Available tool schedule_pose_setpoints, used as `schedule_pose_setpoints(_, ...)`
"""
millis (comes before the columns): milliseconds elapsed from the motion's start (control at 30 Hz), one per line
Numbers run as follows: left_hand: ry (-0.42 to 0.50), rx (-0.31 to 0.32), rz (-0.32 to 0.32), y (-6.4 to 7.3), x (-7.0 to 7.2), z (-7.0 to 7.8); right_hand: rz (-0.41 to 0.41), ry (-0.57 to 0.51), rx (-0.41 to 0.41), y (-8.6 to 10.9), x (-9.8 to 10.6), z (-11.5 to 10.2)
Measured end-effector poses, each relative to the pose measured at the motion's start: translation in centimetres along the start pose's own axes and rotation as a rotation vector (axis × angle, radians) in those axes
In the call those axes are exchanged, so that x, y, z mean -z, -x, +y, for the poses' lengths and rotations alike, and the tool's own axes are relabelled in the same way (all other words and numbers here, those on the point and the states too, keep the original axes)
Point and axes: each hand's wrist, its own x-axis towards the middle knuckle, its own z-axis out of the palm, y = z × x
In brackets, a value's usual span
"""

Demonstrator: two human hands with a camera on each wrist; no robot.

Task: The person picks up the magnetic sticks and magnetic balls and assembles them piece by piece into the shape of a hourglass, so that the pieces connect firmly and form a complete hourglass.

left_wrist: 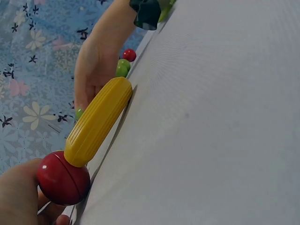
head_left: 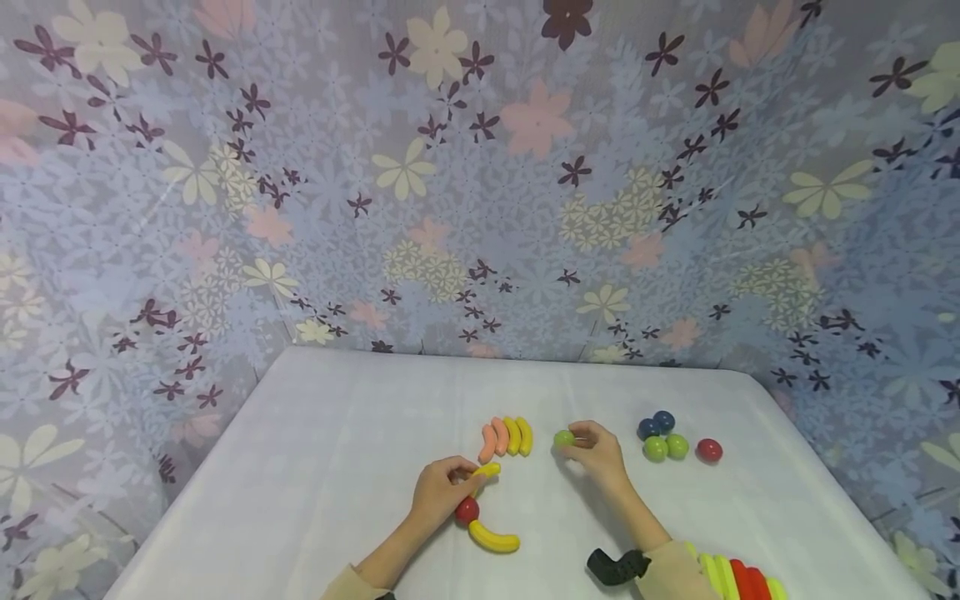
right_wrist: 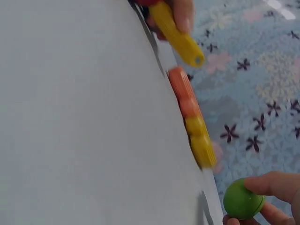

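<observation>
My left hand (head_left: 442, 492) pinches a yellow curved rod (head_left: 487, 470) between thumb and fingers. That rod meets a red ball (head_left: 467, 511), and a second yellow curved rod (head_left: 493, 538) extends from the ball's other side toward the near edge. Seen from the left wrist, the second rod (left_wrist: 99, 121) runs straight out of the red ball (left_wrist: 63, 178). To the right, my right hand (head_left: 600, 454) holds a light green ball (head_left: 563, 438) by its fingertips, above the table. In the right wrist view the thumb and fingers grip this green ball (right_wrist: 243, 199) from the side.
Two salmon rods (head_left: 493, 438) and two yellow rods (head_left: 519, 436) lie side by side on the white table (head_left: 337, 433). Farther right rest dark blue balls (head_left: 656, 423), two green balls (head_left: 666, 447) and a red ball (head_left: 709, 451). Green and red rods (head_left: 742, 578) lie near the right forearm.
</observation>
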Motion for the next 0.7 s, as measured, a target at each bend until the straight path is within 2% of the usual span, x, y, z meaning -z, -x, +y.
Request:
schedule_pose_setpoints(267,-0.005,-0.014,0.013,0.1,-0.1,0.2,-0.115,-0.086,0.066,2.2,-3.1,-1.5)
schedule_pose_setpoints(467,-0.004,-0.022,0.014,0.2,0.0,0.3,-0.219,-0.167,0.139,3.5,-4.7,-1.9)
schedule_pose_setpoints(700,0.017,-0.09,0.028,0.4,0.1,0.4,-0.252,-0.166,0.184,4.0,-5.6,-1.8)
